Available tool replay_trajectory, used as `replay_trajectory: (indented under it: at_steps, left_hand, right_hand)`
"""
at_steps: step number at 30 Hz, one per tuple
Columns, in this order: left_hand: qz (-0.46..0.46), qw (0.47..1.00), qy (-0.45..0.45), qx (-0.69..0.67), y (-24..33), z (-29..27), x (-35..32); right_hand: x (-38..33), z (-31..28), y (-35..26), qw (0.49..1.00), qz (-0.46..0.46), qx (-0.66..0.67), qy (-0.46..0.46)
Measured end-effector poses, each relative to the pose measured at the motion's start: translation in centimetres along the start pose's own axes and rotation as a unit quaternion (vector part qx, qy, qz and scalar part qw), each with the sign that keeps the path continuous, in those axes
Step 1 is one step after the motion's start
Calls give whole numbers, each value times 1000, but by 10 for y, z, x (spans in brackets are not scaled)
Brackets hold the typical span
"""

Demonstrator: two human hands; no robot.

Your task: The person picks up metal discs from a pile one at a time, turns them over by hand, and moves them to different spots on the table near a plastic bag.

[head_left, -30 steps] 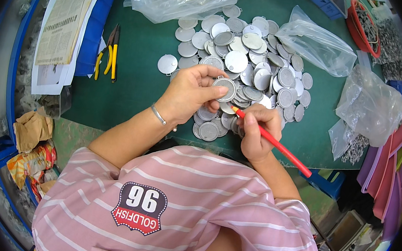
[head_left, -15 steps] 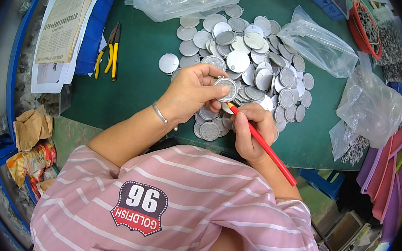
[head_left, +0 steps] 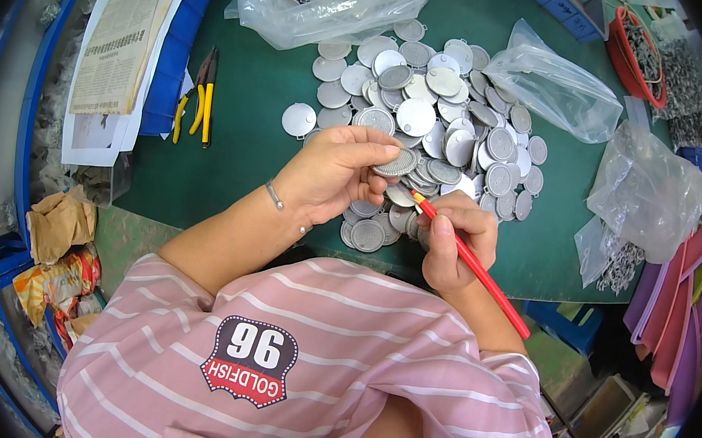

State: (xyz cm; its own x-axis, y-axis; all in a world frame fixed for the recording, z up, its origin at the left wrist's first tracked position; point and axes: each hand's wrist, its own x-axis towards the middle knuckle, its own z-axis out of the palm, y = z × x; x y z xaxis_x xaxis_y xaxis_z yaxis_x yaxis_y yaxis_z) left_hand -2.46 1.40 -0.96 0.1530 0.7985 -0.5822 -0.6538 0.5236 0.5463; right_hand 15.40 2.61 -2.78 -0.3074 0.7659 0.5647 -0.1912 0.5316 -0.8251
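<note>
Between thumb and fingers, my left hand [head_left: 335, 163] pinches a round grey metal disc [head_left: 395, 163] with a patterned face, tilted edge-on toward me. My right hand [head_left: 460, 242] is closed around a red pencil [head_left: 481, 272] with a yellow-and-red tip. That tip points up and left, a short way below and right of the disc, and looks apart from it. Beyond both hands spreads a heap of similar discs [head_left: 416, 117], some plain and shiny, others patterned, several with small loops on the rim.
Yellow-and-black pliers [head_left: 203, 103] lie left on the green table [head_left: 238, 166], beside a blue bin [head_left: 166, 75] with newspaper [head_left: 118, 45]. A plastic bag of discs [head_left: 329, 10] is at the back; empty-looking bags [head_left: 554, 82] and a red basket [head_left: 634, 56] are right.
The disc has tipped from facing me to nearly edge-on in my left hand. My right hand and the pencil have drawn slightly right and down, away from the disc.
</note>
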Motion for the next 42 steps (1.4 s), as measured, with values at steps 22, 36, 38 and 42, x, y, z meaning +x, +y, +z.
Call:
replay_trajectory:
  at_steps: [22, 36, 38, 42]
  left_hand:
    - [160, 983, 24, 91, -5, 15, -11]
    - [161, 983, 38, 81, -8, 18, -12]
    - [153, 986, 30, 62, -9, 15, -12]
    - [149, 985, 3, 90, -6, 14, -13]
  right_hand:
    - [4, 4, -9, 999, -9, -43, -32]
    - [9, -1, 0, 997, -64, -47, -23]
    - [21, -1, -1, 986, -68, -143, -49]
    - [19, -1, 1, 989, -3, -144, -35]
